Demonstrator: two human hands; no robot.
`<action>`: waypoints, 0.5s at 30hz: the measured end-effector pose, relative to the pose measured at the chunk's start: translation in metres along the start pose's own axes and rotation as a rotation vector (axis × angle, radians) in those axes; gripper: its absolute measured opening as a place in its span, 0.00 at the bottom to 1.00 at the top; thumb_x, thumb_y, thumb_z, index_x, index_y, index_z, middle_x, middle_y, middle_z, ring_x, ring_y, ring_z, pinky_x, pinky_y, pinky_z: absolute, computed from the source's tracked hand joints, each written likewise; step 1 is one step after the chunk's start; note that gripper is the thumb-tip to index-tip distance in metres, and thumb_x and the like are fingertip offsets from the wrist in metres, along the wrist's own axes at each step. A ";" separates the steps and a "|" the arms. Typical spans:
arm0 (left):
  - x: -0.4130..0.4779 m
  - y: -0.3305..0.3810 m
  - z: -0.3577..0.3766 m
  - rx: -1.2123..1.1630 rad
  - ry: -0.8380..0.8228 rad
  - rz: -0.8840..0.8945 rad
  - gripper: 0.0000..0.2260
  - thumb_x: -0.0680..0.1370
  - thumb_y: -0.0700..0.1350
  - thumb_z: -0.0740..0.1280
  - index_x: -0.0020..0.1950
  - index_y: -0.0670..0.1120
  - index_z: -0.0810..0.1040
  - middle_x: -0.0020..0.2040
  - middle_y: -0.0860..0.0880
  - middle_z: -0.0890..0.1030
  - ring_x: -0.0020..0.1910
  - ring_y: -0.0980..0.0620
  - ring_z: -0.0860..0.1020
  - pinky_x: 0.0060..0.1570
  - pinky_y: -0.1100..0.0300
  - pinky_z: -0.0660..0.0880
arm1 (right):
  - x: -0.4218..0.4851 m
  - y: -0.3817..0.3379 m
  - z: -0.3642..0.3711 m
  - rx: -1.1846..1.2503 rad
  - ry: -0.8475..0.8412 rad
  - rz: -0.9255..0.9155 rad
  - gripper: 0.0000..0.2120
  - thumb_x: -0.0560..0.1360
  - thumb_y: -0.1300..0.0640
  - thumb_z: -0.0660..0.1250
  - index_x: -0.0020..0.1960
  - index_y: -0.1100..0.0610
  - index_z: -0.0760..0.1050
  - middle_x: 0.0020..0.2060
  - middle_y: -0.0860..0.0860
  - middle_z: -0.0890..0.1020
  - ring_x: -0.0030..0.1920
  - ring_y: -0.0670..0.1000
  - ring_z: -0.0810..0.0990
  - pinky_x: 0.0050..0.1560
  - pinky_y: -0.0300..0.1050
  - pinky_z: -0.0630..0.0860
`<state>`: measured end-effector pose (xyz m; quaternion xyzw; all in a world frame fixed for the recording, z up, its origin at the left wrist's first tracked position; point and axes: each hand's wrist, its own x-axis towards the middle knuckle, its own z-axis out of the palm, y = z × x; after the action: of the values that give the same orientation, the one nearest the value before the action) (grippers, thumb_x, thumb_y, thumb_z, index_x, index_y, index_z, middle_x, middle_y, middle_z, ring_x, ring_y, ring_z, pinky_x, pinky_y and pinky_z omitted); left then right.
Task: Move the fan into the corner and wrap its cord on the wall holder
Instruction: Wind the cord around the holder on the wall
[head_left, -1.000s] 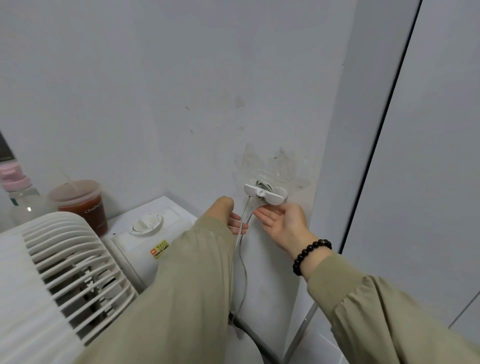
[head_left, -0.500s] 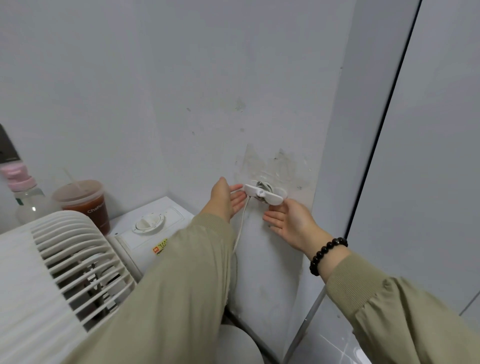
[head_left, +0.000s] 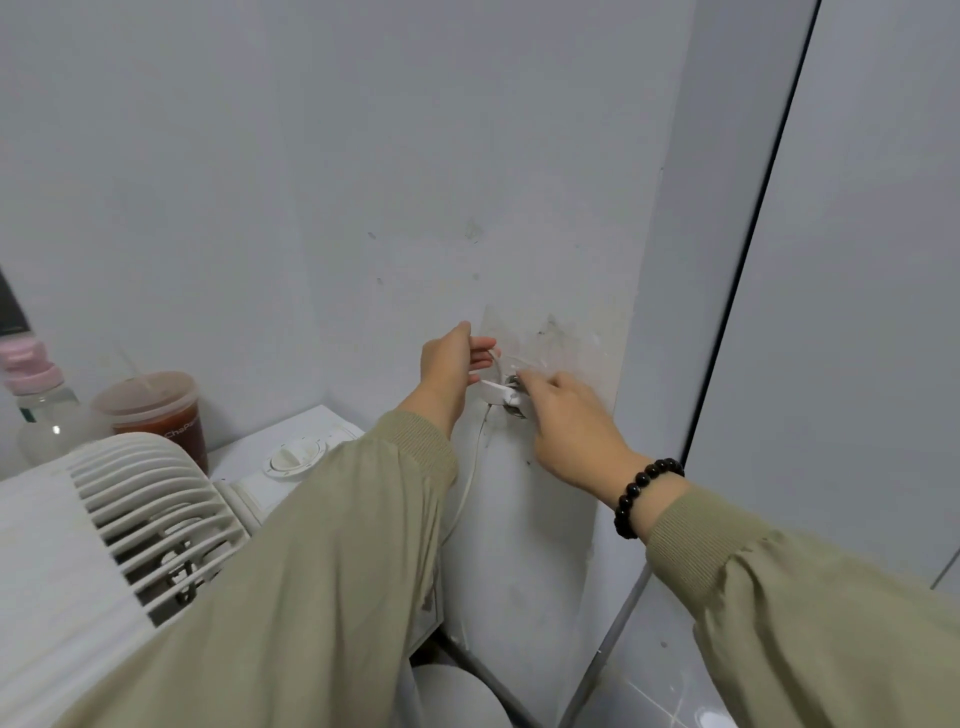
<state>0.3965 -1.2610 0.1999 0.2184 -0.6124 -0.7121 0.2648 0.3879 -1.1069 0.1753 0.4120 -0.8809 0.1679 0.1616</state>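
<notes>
The white fan (head_left: 130, 519) with its ribbed grille stands low at the left, in the corner, partly behind my left sleeve. A white cord holder (head_left: 498, 391) is stuck on the wall at mid-height. The thin white cord (head_left: 470, 483) hangs down from it along the wall. My left hand (head_left: 449, 364) is just left of the holder and pinches the cord above it. My right hand (head_left: 566, 421) covers the holder's right half, fingers curled at it; what they grip is hidden.
A white appliance with a round dial (head_left: 291, 457) sits behind the fan. A lidded cup of brown drink (head_left: 156, 410) and a clear bottle with a pink cap (head_left: 36, 400) stand at the left wall. A grey panel with a dark seam (head_left: 737, 291) runs down the right.
My left hand rose from below the holder to its upper left, lifting the cord. My right hand moved from under the holder up onto its right side.
</notes>
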 end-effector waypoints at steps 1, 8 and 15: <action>0.000 0.002 -0.001 -0.009 0.009 0.008 0.16 0.79 0.47 0.55 0.40 0.44 0.80 0.38 0.48 0.81 0.38 0.53 0.77 0.37 0.62 0.71 | 0.001 0.001 0.002 -0.101 0.019 -0.034 0.24 0.69 0.66 0.56 0.65 0.55 0.65 0.52 0.54 0.77 0.52 0.57 0.71 0.45 0.42 0.60; -0.006 0.018 -0.005 -0.050 -0.007 0.055 0.11 0.80 0.47 0.56 0.46 0.47 0.77 0.37 0.46 0.82 0.41 0.52 0.79 0.38 0.62 0.70 | 0.005 -0.003 -0.009 -0.229 0.000 -0.064 0.18 0.72 0.62 0.58 0.62 0.57 0.69 0.49 0.56 0.77 0.51 0.57 0.71 0.46 0.44 0.60; -0.012 0.043 -0.006 -0.005 -0.008 0.164 0.09 0.78 0.44 0.58 0.49 0.46 0.78 0.42 0.45 0.83 0.44 0.51 0.80 0.43 0.59 0.70 | 0.012 -0.005 -0.016 0.218 -0.038 0.168 0.18 0.75 0.58 0.61 0.65 0.57 0.71 0.58 0.54 0.80 0.58 0.57 0.77 0.56 0.46 0.74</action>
<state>0.4140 -1.2630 0.2414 0.1639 -0.6274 -0.6904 0.3206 0.3872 -1.1114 0.1955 0.3550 -0.8917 0.2678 0.0843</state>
